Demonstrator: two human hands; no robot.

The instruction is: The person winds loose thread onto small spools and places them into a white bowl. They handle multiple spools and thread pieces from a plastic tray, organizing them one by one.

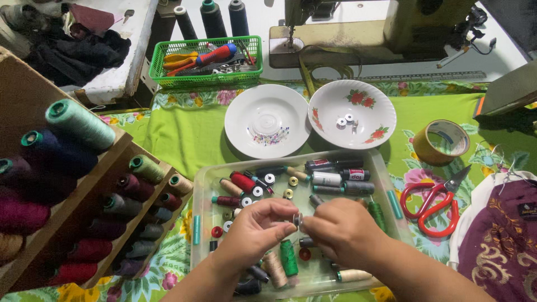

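Note:
My left hand (258,229) and my right hand (340,228) meet over a clear plastic tray (202,184) filled with several thread spools and bobbins. Pinched between the fingertips of both hands is a small metal bobbin (297,218). Under my hands lie a green spool (288,258), a beige spool (274,269) and a red spool (242,181).
A white plate (267,120) with pins and a flowered bowl (352,114) with bobbins stand behind the tray. Red scissors (433,204) and a tape roll (440,141) lie right. A wooden rack of thread cones (78,184) stands left. A green basket (207,59) of tools and a sewing machine (369,28) are at the back.

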